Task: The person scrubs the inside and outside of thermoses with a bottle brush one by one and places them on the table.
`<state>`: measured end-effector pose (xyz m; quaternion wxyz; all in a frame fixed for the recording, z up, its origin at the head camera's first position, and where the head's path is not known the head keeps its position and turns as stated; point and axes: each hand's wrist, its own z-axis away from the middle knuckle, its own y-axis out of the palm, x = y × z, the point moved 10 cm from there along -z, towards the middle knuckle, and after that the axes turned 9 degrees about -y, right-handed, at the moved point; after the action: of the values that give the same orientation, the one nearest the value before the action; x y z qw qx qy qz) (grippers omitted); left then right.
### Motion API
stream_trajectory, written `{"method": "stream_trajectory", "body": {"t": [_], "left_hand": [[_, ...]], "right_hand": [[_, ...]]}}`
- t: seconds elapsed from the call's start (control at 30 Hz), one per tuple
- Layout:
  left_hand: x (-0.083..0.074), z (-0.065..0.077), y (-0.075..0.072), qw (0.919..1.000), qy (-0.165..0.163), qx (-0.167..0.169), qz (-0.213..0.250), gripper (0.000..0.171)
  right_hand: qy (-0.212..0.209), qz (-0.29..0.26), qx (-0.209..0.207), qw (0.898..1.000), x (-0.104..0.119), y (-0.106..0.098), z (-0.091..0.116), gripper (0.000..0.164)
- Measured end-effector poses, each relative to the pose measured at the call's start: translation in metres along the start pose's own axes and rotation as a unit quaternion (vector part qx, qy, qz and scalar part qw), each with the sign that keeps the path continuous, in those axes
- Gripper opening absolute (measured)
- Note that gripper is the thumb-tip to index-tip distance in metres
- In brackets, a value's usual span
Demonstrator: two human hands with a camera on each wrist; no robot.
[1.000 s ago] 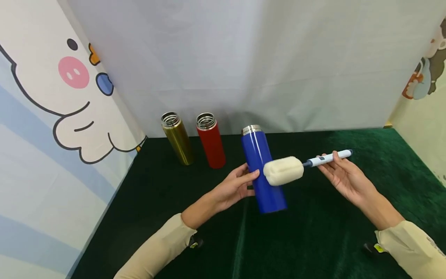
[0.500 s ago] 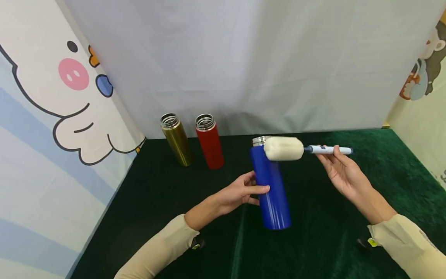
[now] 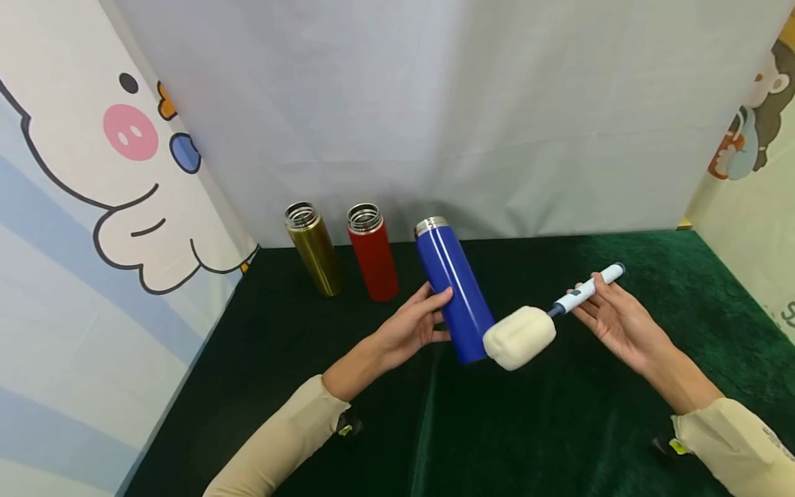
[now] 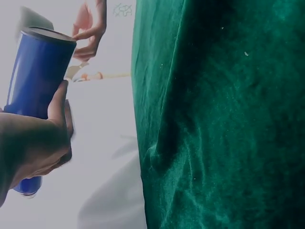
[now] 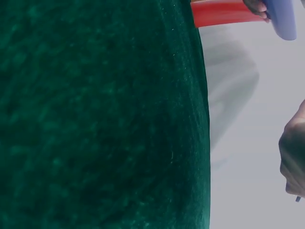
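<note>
My left hand [image 3: 411, 326] grips a blue steel flask [image 3: 452, 283] around its lower half, thumb across the front. The flask is held up, its bare metal neck tilted up and to the left; the left wrist view shows its flat base [image 4: 50, 34]. In my right hand [image 3: 627, 330] I pinch the white handle of a bottle brush [image 3: 577, 295] between thumb and fingers. Its cream sponge head [image 3: 520, 338] points down-left, in front of the flask's lower right edge; whether they touch I cannot tell. The right wrist view catches only part of the right hand [image 5: 293, 152].
A gold flask [image 3: 317, 255] and a red flask [image 3: 375, 255], both without lids, stand at the back left of the dark green cloth [image 3: 528, 428]. A pale curtain [image 3: 435, 103] hangs behind them, with printed side panels left and right.
The brush head rose near the flask's neck, then dropped to its lower end. The flask went down and right, then back up and left, and now leans further left.
</note>
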<state>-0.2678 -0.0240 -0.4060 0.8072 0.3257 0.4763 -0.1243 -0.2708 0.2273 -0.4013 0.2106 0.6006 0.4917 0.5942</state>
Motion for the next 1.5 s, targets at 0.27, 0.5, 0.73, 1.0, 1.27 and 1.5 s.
{"method": "stream_trajectory", "body": {"t": [0.27, 0.5, 0.73, 1.0, 1.27, 1.5], "left_hand": [[0.015, -0.002, 0.013, 0.9982, -0.038, 0.046, -0.006, 0.058], [0.033, 0.003, 0.027, 0.9941, -0.065, 0.067, -0.054, 0.058], [0.020, -0.002, 0.014, 0.9990, -0.037, 0.025, 0.000, 0.057], [0.016, -0.004, 0.005, 0.9991, -0.040, 0.006, 0.015, 0.058], [0.033, -0.001, 0.023, 0.9940, -0.077, 0.049, -0.061, 0.057], [0.025, -0.004, 0.014, 0.9972, -0.055, 0.033, -0.040, 0.057]], "right_hand": [[-0.017, -0.042, -0.023, 0.999, -0.002, -0.001, -0.007, 0.025], [-0.035, -0.157, -0.086, 0.983, -0.001, -0.006, -0.012, 0.021], [-0.003, -0.064, -0.025, 0.998, -0.006, -0.005, -0.002, 0.030], [0.006, -0.040, -0.023, 0.999, -0.009, -0.006, 0.000, 0.027], [-0.036, -0.159, -0.100, 0.981, -0.001, -0.010, -0.011, 0.018], [-0.021, -0.134, -0.084, 0.987, 0.000, -0.012, -0.006, 0.022]]}}
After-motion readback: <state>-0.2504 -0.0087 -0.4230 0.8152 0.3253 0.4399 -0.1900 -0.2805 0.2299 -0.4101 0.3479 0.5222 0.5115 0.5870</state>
